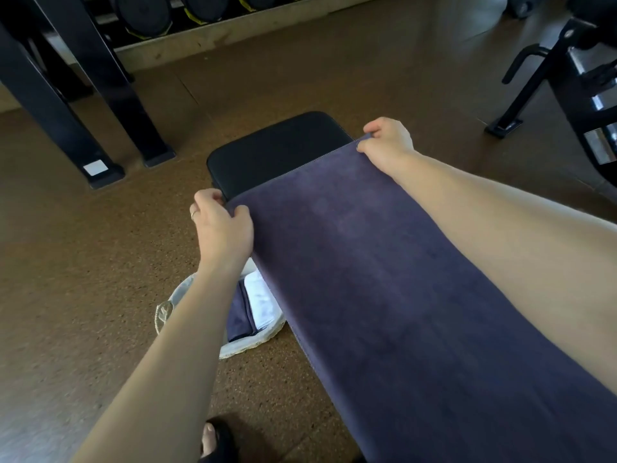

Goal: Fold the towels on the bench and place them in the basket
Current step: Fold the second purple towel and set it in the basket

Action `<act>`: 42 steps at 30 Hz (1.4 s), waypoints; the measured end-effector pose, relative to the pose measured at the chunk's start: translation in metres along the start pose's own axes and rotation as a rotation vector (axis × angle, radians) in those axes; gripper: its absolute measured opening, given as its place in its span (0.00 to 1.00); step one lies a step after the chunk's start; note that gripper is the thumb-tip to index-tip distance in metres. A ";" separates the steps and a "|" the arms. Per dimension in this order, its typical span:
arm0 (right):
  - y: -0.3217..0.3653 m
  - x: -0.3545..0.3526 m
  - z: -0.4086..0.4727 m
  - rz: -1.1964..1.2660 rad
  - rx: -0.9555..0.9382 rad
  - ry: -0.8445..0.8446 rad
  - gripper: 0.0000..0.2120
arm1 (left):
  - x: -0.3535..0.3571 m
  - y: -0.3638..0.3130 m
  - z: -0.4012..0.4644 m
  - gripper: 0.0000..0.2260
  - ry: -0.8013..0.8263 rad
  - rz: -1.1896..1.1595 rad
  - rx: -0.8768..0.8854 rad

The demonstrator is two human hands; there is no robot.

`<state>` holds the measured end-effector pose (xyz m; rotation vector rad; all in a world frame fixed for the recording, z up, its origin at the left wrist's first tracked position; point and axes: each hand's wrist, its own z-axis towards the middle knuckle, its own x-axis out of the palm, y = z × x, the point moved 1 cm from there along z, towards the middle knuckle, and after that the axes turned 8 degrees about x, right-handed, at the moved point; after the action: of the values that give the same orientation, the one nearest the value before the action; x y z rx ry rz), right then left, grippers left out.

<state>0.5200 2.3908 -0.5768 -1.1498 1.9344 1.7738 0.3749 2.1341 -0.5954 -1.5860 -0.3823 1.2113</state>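
My foot (213, 439) in a dark sandal stands on the speckled brown floor (83, 262) at the bottom of the view, just beside the counter. A long purple towel (384, 295) lies flat along the counter, covering nearly all of it and running out of view toward me at the lower right. On the floor to the left of the counter, partly hidden under my left forearm, sits a pale woven basket (253, 342) holding a folded purple towel (238, 315) and a folded white towel (262, 300) side by side. My left hand (222, 228), a ring on one finger, pinches the towel's far left corner between thumb and curled fingers at the counter's edge. My right hand (387, 145) pinches the far right corner the same way, so the towel's far hem stretches straight between my two hands. Beyond that hem the counter's (277, 152) black padded end lies bare. Farther off, black steel frame legs (100, 95) stand at the left, a wooden rack with dark weights (200, 15) lines the back, and more black gym equipment (574, 78) stands at the right.
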 end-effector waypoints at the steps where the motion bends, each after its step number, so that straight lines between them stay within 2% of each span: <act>1: 0.001 -0.001 0.000 0.009 -0.019 -0.030 0.19 | -0.003 0.002 0.003 0.13 -0.010 -0.016 -0.034; 3: 0.003 -0.003 -0.002 0.015 -0.050 -0.067 0.16 | -0.009 0.004 0.007 0.13 -0.017 -0.034 -0.080; 6: 0.004 -0.009 -0.006 0.009 -0.077 -0.088 0.12 | -0.016 0.001 0.007 0.11 -0.046 -0.034 -0.058; 10: 0.007 -0.029 -0.017 0.016 -0.123 -0.105 0.11 | -0.028 -0.018 0.002 0.10 -0.061 -0.019 0.000; 14: 0.013 -0.065 -0.041 0.032 -0.144 -0.154 0.11 | -0.042 -0.057 -0.019 0.10 -0.028 -0.109 0.063; 18: 0.002 -0.116 -0.083 0.143 -0.108 -0.178 0.11 | -0.052 -0.099 -0.055 0.11 0.083 -0.203 0.128; 24: -0.045 -0.184 -0.173 0.408 -0.035 -0.100 0.12 | -0.061 -0.145 -0.141 0.07 0.298 -0.117 0.286; 28: -0.089 -0.223 -0.240 0.423 -0.039 -0.091 0.09 | -0.066 -0.164 -0.213 0.05 0.462 -0.076 0.411; 34: -0.170 -0.261 -0.317 0.282 -0.057 -0.058 0.09 | -0.061 -0.162 -0.320 0.11 0.675 0.049 0.627; 38: -0.219 -0.257 -0.352 -0.027 -0.039 0.025 0.09 | -0.047 -0.131 -0.373 0.05 0.864 0.291 0.849; 42: -0.253 -0.239 -0.371 -0.360 -0.078 0.116 0.10 | -0.036 -0.093 -0.403 0.04 0.995 0.552 1.042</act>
<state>0.9644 2.1495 -0.5183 -1.5462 1.5989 1.6298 0.7280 1.9270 -0.5251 -1.1321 1.2024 0.6203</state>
